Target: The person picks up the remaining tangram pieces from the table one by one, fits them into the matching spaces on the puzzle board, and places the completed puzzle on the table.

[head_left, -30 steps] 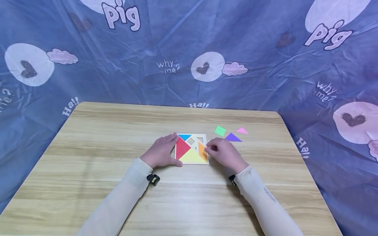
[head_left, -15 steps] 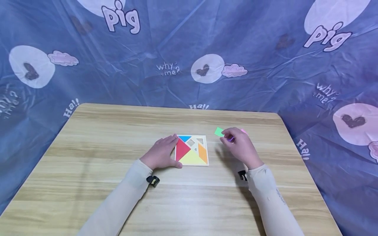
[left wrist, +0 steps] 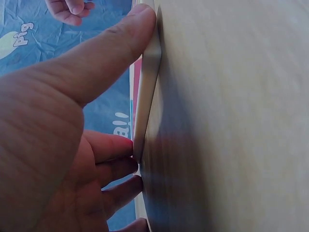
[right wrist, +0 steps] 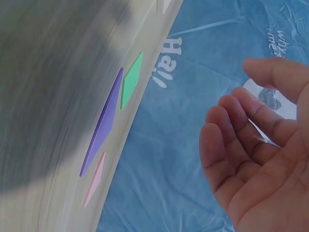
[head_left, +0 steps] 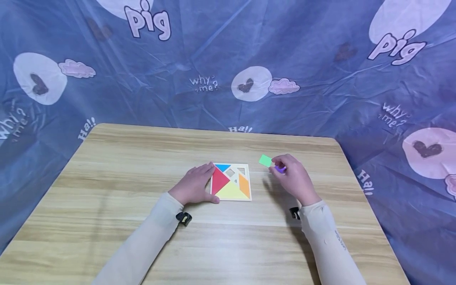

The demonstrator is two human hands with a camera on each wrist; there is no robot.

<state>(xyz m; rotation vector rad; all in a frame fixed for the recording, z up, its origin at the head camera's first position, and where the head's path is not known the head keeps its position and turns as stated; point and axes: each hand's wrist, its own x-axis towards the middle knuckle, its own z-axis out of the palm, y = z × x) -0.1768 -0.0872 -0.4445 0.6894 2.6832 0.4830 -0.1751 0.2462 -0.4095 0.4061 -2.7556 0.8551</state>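
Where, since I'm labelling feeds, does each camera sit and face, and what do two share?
Head: worn on the head, facing forward and down at the tray, table and blue backdrop; left hand, right hand and sleeves show.
Left wrist: worn there, facing the tray's edge; the left hand shows, and part of the right.
Right wrist: worn there, facing the green piece, purple piece and pink piece; only the right hand shows.
Head and right wrist share the green and purple pieces.

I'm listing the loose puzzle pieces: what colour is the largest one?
The largest loose piece is purple; it shows best in the right wrist view.
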